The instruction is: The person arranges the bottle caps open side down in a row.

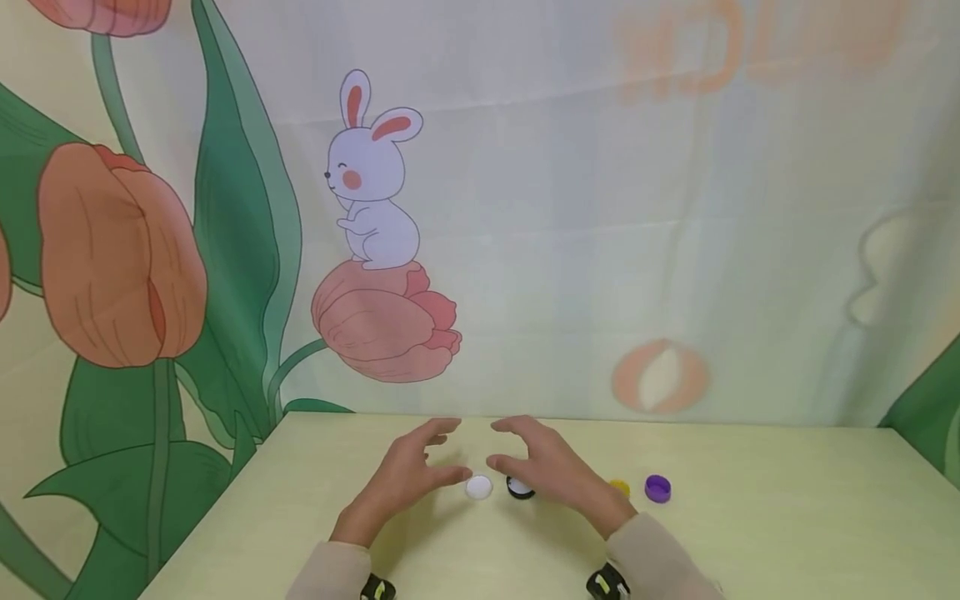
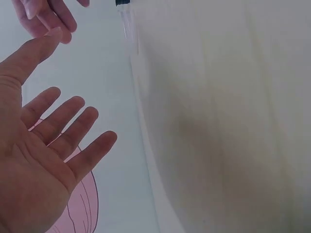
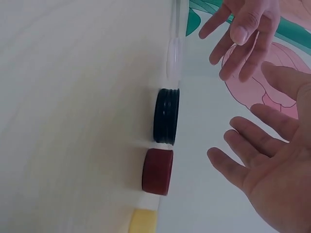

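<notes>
My left hand (image 1: pixel 412 467) is held over the table, fingers spread and relaxed, holding nothing. Facing it, the right hand (image 1: pixel 551 471) hovers palm inward with loosely bent fingers, also without anything in it. Between the two lies a white, partly clear cap (image 1: pixel 479 487), close to the left thumb tip in the head view. A black cap (image 3: pixel 166 116) with a pale inside sits under the right thumb, partly covered in the head view. Beside it stands a dark red cap (image 3: pixel 158 172), which the right hand hides from the head camera.
Farther right on the pale wooden table (image 1: pixel 787 517) are a yellow cap (image 1: pixel 620 486), half behind the right wrist, and a purple cap (image 1: pixel 657 489). A cloth backdrop (image 1: pixel 540 250) with printed tulips and a rabbit hangs behind the table's far edge.
</notes>
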The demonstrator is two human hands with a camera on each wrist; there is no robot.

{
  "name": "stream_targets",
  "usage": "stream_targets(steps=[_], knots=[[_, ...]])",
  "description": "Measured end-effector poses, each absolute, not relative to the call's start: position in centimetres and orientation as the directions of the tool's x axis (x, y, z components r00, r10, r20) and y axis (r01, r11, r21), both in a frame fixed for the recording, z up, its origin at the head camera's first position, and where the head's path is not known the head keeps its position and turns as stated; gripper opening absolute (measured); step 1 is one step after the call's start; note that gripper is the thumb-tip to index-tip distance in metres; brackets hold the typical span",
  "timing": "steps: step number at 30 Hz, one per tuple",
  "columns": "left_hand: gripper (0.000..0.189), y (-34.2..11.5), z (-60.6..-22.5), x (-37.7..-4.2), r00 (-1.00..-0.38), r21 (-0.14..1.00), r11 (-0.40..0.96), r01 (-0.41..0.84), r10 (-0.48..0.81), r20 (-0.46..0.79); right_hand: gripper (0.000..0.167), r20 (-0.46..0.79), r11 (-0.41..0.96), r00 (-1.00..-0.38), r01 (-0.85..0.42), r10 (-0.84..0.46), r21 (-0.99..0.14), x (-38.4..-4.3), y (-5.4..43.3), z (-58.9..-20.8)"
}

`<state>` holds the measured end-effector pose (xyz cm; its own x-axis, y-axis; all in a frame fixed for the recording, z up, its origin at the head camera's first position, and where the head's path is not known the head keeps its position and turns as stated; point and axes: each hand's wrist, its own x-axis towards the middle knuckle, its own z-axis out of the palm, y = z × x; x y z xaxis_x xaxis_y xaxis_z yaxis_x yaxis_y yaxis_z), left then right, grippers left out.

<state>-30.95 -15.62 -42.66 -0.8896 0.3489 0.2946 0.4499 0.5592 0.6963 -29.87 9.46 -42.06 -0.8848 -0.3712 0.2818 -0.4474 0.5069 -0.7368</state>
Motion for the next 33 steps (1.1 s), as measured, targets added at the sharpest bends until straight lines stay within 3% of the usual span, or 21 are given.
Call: stream_targets(steps=[14,33], knots=[[0.067,-15.7,-42.9,-30.8,-0.898,0.797,0.465,0.385,0.388,0.208,0.052,0.278,0.446,-0.868,-0.458,-0.412,-0.769,-30.8,8.5,-43.0],[0.068,-15.1,-43.7,-31.1,-0.896,0.794,0.490,0.359,0.421,0.146,0.055,0.187,0.478,-0.873,-0.412,-0.450,-0.776,-31.1,9.0,-43.6]])
